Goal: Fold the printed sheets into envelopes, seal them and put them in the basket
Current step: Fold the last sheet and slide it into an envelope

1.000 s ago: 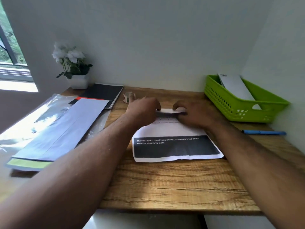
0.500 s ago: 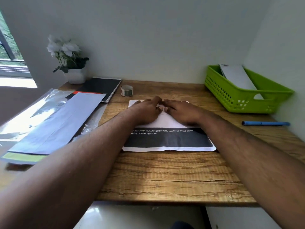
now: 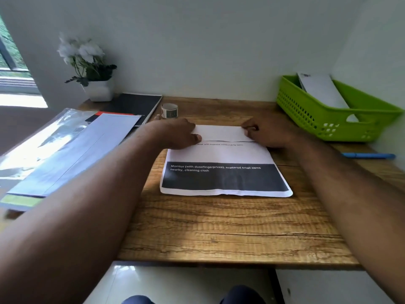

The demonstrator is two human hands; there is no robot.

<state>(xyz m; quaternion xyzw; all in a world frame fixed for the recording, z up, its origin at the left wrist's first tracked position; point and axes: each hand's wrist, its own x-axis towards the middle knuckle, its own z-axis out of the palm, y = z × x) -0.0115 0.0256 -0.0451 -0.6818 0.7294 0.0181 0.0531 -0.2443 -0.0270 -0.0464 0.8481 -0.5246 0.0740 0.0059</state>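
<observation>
White sheet (image 3: 221, 152), black band; green basket (image 3: 324, 126); blue pen (image 3: 368, 155); wood-grain desk (image 3: 219, 227).

I see a wooden desk (image 3: 219, 227) in a pale-walled corner (image 3: 197, 40); daylight enters a window (image 3: 13, 69) far left of my fingers.

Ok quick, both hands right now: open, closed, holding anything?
Left hand: fingers hidden, thumb presses the folded flap of the printed sheet; grip cannot be told.
Right hand: fingers curled, pinching the flap's right end.
</observation>
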